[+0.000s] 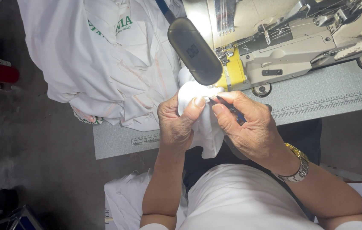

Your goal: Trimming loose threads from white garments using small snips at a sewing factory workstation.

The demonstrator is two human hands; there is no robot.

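Note:
My left hand (176, 125) pinches a piece of white cloth (204, 127) between thumb and fingers, holding it up just in front of the sewing machine (300, 38). My right hand (249, 123) grips a small dark snipping tool (227, 106) whose tip touches the cloth near my left thumb. A gold wristwatch (299, 164) sits on my right wrist. The cloth hangs down between both hands over the table's front edge.
A dark oblong lamp head (193, 51) hangs above the cloth. A pile of white garments (104, 59) lies at the table's left end. The grey table (325, 93) has a ruler strip. More white cloth (123, 200) lies near the floor.

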